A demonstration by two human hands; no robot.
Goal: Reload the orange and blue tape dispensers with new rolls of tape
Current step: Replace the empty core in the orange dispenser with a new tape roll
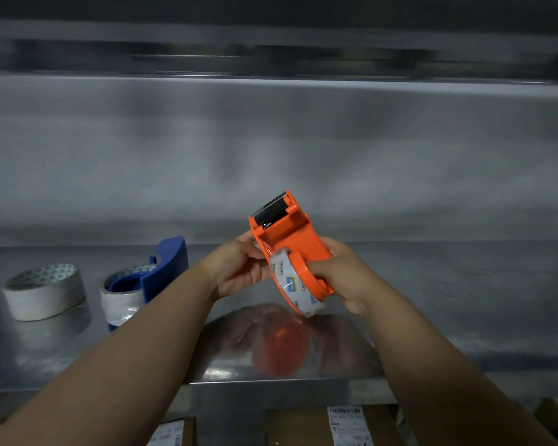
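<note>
I hold the orange tape dispenser [287, 239] up over the metal shelf [464, 300], its black toothed cutter pointing up and away. A clear printed tape roll [287, 281] sits in it. My right hand [345, 275] grips the dispenser's round handle loop from the right. My left hand [242, 265] holds the dispenser's left side, fingers curled at the edge of the roll. The blue tape dispenser [161, 272] stands on the shelf to the left with a roll [120, 300] in it. A loose roll of tape [44, 291] lies further left.
The shiny shelf has a metal back wall [271, 149] and another shelf above. Cardboard boxes with barcode labels [345, 423] sit below the shelf's front edge.
</note>
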